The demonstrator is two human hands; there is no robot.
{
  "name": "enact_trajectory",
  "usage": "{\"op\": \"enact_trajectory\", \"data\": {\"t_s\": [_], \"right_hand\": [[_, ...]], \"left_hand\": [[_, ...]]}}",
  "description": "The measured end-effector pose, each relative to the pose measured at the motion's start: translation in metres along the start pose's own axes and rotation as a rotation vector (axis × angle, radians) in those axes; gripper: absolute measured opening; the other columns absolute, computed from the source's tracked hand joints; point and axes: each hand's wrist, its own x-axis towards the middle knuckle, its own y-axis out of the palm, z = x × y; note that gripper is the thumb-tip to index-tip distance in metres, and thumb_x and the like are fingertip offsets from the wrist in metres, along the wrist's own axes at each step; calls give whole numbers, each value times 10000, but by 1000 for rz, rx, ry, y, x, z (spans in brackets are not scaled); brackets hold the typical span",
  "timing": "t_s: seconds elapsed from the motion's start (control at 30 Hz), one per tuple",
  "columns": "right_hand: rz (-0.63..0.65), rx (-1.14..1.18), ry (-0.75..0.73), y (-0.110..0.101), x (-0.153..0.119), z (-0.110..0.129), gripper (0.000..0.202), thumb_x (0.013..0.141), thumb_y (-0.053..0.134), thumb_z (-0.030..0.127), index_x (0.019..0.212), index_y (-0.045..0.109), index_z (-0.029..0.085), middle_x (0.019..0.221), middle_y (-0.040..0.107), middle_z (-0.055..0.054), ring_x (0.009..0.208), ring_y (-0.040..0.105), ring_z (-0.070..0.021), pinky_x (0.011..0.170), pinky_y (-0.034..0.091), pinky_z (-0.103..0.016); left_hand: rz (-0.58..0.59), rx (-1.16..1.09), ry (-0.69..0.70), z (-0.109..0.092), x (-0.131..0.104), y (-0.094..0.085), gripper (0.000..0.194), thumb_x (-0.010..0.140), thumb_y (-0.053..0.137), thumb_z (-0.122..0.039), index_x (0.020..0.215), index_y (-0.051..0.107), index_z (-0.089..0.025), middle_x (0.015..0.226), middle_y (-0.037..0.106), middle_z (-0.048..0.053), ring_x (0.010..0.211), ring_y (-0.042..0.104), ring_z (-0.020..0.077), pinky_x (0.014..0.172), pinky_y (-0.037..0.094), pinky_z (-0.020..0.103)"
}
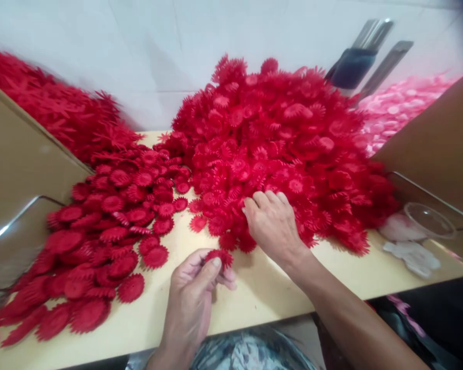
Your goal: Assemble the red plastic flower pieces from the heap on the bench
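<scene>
One red flower (223, 255) is held in the left hand (193, 285), just below the middle of the frame; the thumb presses on its upper face and the other fingers curl beneath it, closed on the flower. The right hand (272, 221) is slightly right of centre, knuckles up, its fingers bent down at the front edge of the big heap (270, 139). Its fingertips are hidden, so I cannot tell how far they are closed or whether they have hold of anything. The big heap, of red fringed flowers, fills the middle and centre right. A looser heap (104, 236) of darker red rounds with toothed edges spreads over the bench (262, 303) from left of centre to the lower left. Red star-like pieces (57, 113) are massed at the upper left, behind the left board (23, 139). Pink pieces (401, 105) lie at the upper right, behind the right board (435, 133). Near them, metal strips stick up, one with a dark wrap (351, 67) around it. At the right edge, a clear cup (430, 221) lies near a crumpled whitish scrap (412, 258). Patterned cloth (250, 352) shows at the bottom edge.
</scene>
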Motion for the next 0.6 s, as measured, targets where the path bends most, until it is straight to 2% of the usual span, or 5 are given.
{"op": "enact_trajectory", "data": {"t_s": [0.13, 0.23, 0.4, 0.5, 0.6], "right_hand": [[-53, 105, 36, -10, -8, -11, 174, 856, 461, 148, 786, 619, 168, 724, 581, -56, 713, 497, -191, 673, 337, -327], [-115, 341, 52, -23, -20, -14, 170, 877, 454, 191, 860, 622, 168, 771, 607, -56, 757, 539, -178, 710, 397, -310], [-20, 812, 29, -34, -43, 3, 154, 875, 455, 156, 888, 608, 167, 755, 612, -37, 691, 554, -131, 646, 448, -250], [24, 922, 52, -30, -52, 16, 111, 856, 506, 192, 888, 605, 154, 764, 598, -47, 700, 562, -134, 632, 452, -243], [54, 945, 61, -25, -56, 21, 108, 848, 496, 178, 810, 594, 153, 676, 553, -27, 636, 530, -129, 584, 424, -240]], "left_hand": [[-12, -31, -14, 1, 2, 1, 105, 691, 641, -202, 623, 597, -136, 495, 592, 12, 461, 521, 116, 449, 403, 208], [-9, -41, -10, 3, 2, 3, 81, 671, 642, -185, 632, 589, -137, 497, 586, 9, 460, 522, 119, 446, 398, 214], [25, -81, -57, 7, 2, 4, 50, 656, 625, -117, 690, 598, -142, 530, 596, 1, 477, 537, 127, 456, 411, 224], [52, -93, -42, 10, 0, 4, 21, 700, 616, -131, 683, 609, -139, 544, 601, 1, 483, 528, 111, 481, 422, 221], [74, -54, -21, 12, -2, 5, 35, 724, 619, -156, 707, 629, -127, 561, 603, 7, 494, 527, 109, 493, 429, 225]]}}
